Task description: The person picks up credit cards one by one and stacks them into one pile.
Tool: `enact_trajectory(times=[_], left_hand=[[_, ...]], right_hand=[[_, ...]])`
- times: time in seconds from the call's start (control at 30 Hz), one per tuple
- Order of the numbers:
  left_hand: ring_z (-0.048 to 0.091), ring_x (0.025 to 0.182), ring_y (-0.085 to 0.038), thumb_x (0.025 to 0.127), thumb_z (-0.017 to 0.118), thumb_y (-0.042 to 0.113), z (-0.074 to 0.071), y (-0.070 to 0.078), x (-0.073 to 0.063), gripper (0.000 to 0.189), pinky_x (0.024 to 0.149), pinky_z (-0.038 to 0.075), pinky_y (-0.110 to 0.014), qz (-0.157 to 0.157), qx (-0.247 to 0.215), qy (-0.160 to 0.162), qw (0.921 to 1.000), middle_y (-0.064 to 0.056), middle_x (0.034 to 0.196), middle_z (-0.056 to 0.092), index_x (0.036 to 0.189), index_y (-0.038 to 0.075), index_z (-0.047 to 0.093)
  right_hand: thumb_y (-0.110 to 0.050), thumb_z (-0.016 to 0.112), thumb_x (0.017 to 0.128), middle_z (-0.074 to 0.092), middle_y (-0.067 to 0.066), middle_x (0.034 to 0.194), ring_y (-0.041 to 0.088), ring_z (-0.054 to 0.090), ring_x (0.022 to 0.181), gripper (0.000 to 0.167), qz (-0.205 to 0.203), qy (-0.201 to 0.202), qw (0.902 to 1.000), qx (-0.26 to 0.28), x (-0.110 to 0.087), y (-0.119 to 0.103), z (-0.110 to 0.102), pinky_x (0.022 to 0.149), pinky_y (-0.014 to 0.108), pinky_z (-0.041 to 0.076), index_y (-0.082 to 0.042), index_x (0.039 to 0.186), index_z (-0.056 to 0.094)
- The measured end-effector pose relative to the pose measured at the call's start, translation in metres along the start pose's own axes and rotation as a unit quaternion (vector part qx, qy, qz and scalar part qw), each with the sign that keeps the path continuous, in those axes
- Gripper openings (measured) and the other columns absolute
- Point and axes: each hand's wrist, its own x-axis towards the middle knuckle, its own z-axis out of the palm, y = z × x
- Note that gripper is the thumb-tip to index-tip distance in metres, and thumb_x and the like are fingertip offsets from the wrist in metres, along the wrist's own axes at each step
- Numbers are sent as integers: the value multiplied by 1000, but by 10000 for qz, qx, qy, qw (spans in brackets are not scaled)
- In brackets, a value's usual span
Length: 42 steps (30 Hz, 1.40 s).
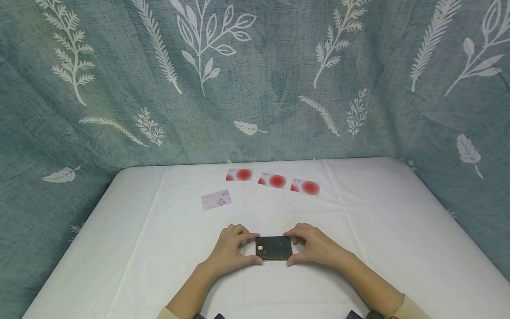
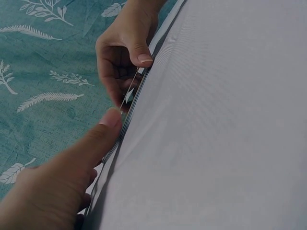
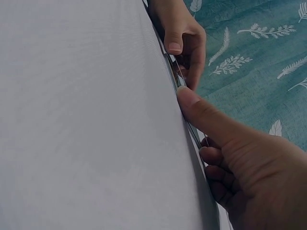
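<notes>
A black card marked VIP, with a small light chip square, lies flat near the front middle of the white table in the head view. A thin gold line shows along its front edge. At its left end my left hand pinches it between thumb and fingers. My right hand pinches the right end the same way. Seen nearly edge-on in the left wrist view, the card is a thin strip between the two thumbs. The right wrist view shows my right thumb at its near corner.
Beyond the hands, three cards with red ovals form a row: a left one, a middle one and a right one. A pale pink VIP card lies nearer, to their left. Green leaf-patterned cloth hangs behind the white table.
</notes>
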Motion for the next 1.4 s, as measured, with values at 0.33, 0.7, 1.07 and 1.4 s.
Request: enact_trajectory(times=[0.33,0.7,1.07,1.4], left_hand=[[37,84,-4,63,81,53,1,-1,-1,62,79,33,-27,-5,89,-68,9999,15,91,48,114,20,70],[39,85,-4,62,82,52,-1,0,1,58,79,34,-27,-8,52,-99,9999,14,92,50,111,22,70],[40,87,-5,63,82,51,0,-3,0,57,80,35,-29,-17,-101,-131,9999,14,94,52,110,22,70],[48,93,-7,65,82,47,-3,0,2,55,87,36,-33,-23,-198,-327,9993,12,99,60,111,21,69]], right_hand=[[-43,85,61,56,-8,81,3,47,76,63,-14,-65,10000,-12,0,2,-1,67,20,44,-5,109,70],[-45,85,61,54,-8,83,5,45,75,67,257,-315,9991,-145,1,0,-5,66,20,42,-6,113,69],[-42,85,62,57,-8,85,4,48,76,62,84,-199,9997,125,-1,6,-3,66,20,44,-6,110,70],[-39,86,62,60,-8,88,6,48,78,58,121,-195,9994,276,-1,4,-4,66,20,41,-10,110,70]])
